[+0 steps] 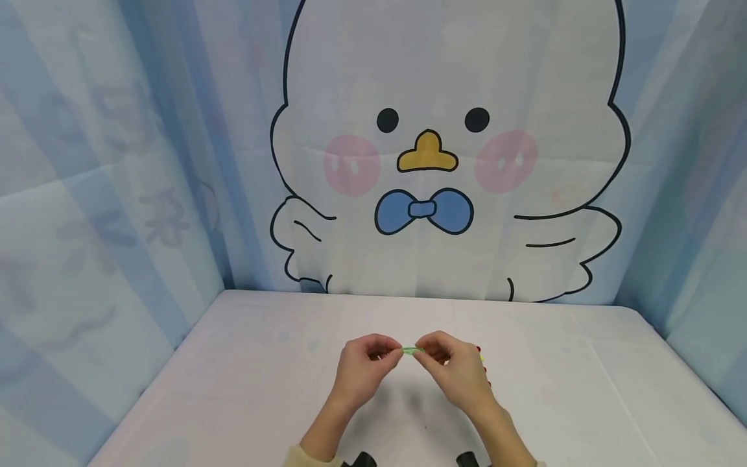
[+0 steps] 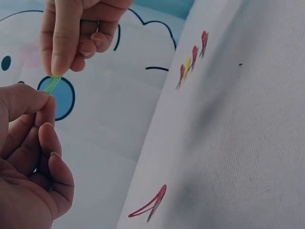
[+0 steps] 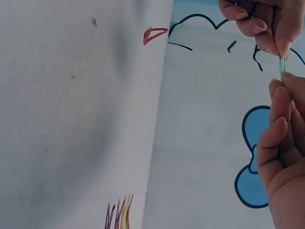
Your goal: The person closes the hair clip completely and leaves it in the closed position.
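Note:
A small green hair clip (image 1: 411, 350) is held up above the table between both hands. My left hand (image 1: 363, 371) pinches one end of it between thumb and forefinger. The other end is pinched the same way by my right hand (image 1: 460, 375). In the left wrist view only a short stretch of the green clip (image 2: 53, 84) shows, since fingertips cover both ends. A red snap hair clip (image 2: 151, 205), its two parts spread apart, lies on the table on the left hand's side.
Several red and yellow hair clips (image 2: 187, 64) lie in a row on the white-covered table (image 1: 583, 376) on the right hand's side, partly hidden behind that hand in the head view. A curtain with a cartoon bird (image 1: 449, 259) hangs behind the table.

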### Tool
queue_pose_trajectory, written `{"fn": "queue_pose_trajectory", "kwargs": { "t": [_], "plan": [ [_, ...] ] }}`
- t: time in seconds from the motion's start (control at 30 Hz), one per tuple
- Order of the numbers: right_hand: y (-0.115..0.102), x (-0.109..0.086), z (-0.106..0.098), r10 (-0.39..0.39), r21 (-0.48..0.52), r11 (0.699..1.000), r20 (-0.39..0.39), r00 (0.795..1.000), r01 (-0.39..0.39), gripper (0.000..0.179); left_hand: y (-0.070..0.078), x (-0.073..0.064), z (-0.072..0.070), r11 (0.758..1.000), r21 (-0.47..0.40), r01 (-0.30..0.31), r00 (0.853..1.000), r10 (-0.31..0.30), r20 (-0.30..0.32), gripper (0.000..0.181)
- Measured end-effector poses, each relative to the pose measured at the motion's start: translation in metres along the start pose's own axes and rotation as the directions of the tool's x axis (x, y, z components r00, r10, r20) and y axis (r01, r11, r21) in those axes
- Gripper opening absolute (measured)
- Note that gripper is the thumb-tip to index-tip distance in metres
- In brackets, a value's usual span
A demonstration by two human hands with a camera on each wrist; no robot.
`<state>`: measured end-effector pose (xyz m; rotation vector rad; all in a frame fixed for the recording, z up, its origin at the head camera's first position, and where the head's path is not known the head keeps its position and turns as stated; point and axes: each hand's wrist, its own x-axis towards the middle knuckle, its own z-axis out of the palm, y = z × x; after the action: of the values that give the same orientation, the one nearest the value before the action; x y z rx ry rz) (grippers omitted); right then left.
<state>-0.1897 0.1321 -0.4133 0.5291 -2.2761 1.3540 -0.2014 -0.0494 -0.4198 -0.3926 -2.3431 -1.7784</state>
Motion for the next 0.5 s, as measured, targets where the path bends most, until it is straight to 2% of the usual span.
{"fn": "queue_pose_trajectory", "kwargs": {
  "t": [0.13,0.23,0.33,0.5],
  "plan": [
    [0.0035,0.0009,0.0002,-0.146,-0.064,0.987,0.003,0.989,0.146,0.027,0.0002,0.0003,-0.0004,0.998,-0.043,0.041,0.999,-0.04,0.017,0.009],
    [0.0051,0.0012,0.0,-0.221,-0.098,0.97,0.006,0.975,0.221,0.028,-0.0001,0.0009,-0.0008,0.995,-0.067,0.074,0.997,-0.072,0.03,0.011],
    [0.0061,0.0014,-0.0009,-0.26,-0.119,0.959,-0.003,0.965,0.258,0.029,-0.0008,0.0014,-0.0017,0.994,-0.076,0.084,0.996,-0.081,0.041,0.012],
    [0.0092,0.0019,-0.0036,-0.294,-0.135,0.948,-0.029,0.955,0.288,0.031,0.0002,0.0001,-0.0041,0.993,-0.1,0.068,0.997,-0.063,0.053,0.015]
  ]
}}
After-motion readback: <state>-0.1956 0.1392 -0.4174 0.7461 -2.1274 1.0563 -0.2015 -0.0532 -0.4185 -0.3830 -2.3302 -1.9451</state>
